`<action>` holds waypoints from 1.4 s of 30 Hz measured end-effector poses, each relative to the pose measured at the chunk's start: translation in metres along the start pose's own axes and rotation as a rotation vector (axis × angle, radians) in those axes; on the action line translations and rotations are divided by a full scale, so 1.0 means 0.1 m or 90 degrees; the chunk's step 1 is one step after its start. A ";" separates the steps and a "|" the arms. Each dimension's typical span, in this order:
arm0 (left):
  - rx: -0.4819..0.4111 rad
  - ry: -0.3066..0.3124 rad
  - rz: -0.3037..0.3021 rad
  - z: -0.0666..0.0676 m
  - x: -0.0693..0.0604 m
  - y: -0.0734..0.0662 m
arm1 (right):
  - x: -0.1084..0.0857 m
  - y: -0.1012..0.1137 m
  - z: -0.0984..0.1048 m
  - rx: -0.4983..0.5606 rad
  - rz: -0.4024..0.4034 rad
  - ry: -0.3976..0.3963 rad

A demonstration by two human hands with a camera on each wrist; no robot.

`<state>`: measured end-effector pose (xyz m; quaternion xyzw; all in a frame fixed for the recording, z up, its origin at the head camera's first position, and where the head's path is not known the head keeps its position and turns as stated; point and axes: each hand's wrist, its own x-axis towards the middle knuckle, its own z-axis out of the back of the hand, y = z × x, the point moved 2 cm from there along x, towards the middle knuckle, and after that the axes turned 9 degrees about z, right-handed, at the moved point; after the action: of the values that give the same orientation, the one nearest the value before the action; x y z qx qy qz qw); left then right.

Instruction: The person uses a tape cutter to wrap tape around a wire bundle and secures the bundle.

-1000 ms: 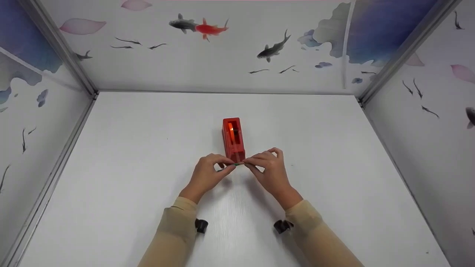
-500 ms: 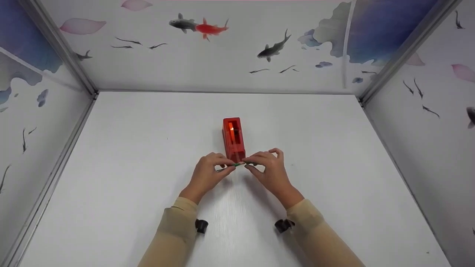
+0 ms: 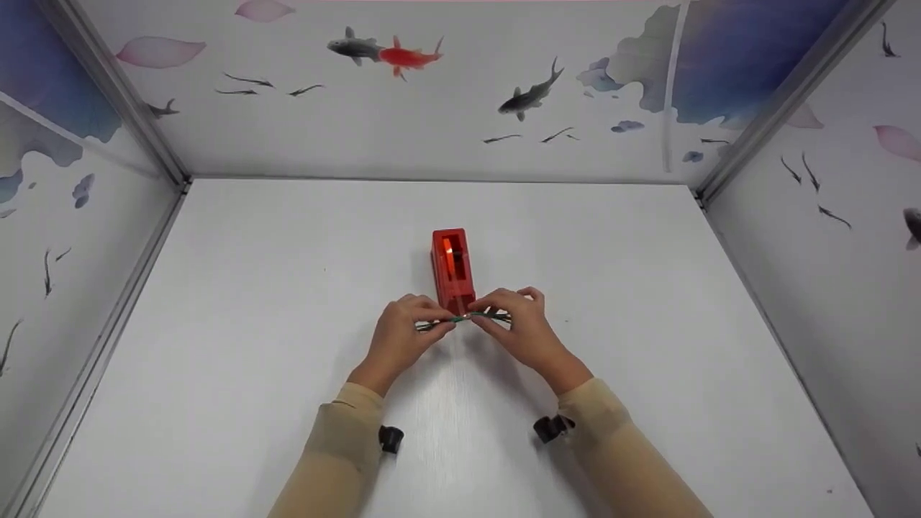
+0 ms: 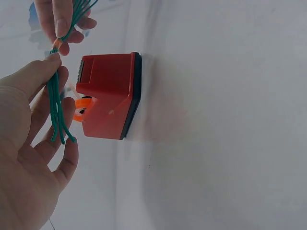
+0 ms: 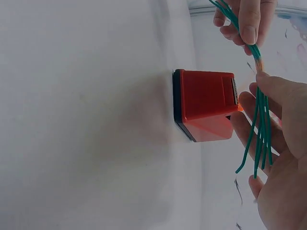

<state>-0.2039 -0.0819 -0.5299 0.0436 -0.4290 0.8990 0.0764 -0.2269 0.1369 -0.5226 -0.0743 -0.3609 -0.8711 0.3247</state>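
Observation:
A bundle of thin green wires (image 5: 261, 120) stretches between my two hands just in front of the red tape dispenser (image 3: 452, 270). Around the bundle's middle is an orange-tinted band (image 5: 259, 64), which looks like tape. My left hand (image 3: 404, 337) pinches the bundle on one side of the band, between thumb and fingers. On the other side, my right hand (image 3: 529, 334) pinches it close to the band. Loose wire ends fan out over each palm in the wrist views. The dispenser stands upright, apart from the hands, with its toothed cutting edge facing them.
An orange tape roll (image 3: 449, 257) sits inside the dispenser. The white tabletop (image 3: 302, 288) is enclosed by panels printed with fish, like the back wall (image 3: 446, 137). Black wrist cameras are strapped at both sleeves.
My right hand has shifted slightly left along the bundle, and its grip has changed. More green wire now shows under its fingers. The left hand and dispenser have hardly moved.

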 end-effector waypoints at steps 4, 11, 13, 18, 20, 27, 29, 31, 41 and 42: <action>0.003 -0.008 -0.002 0.01 0.00 0.00 | 0.01 0.00 0.00 0.010 -0.016 0.021; 0.006 -0.025 -0.014 0.01 0.00 0.00 | 0.04 -0.01 0.01 0.019 -0.033 0.050; 0.012 -0.032 -0.017 0.01 0.00 0.00 | 0.04 -0.02 0.00 0.030 -0.042 0.057; 0.022 -0.048 -0.025 0.00 0.00 0.02 | 0.04 -0.04 -0.02 0.057 -0.058 0.063; 0.028 -0.054 -0.035 -0.01 0.00 0.02 | 0.04 -0.04 -0.01 0.062 -0.053 0.054; 0.041 -0.070 -0.041 -0.01 -0.01 0.03 | 0.05 -0.02 -0.03 0.081 -0.034 0.042; 0.039 -0.066 -0.039 -0.01 0.00 0.03 | 0.05 -0.02 -0.03 0.078 -0.031 0.041; 0.033 -0.061 -0.038 -0.01 0.00 0.03 | 0.05 -0.02 -0.03 0.071 -0.026 0.038; 0.027 -0.031 -0.029 0.03 0.08 0.02 | 0.04 0.00 -0.01 -0.024 0.044 0.017; 0.034 -0.030 -0.030 0.04 0.09 0.01 | 0.04 0.00 -0.01 -0.034 0.049 0.013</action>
<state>-0.2133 -0.0847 -0.5271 0.0770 -0.4053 0.9068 0.0864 -0.2297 0.1340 -0.5219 -0.0879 -0.3308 -0.8682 0.3593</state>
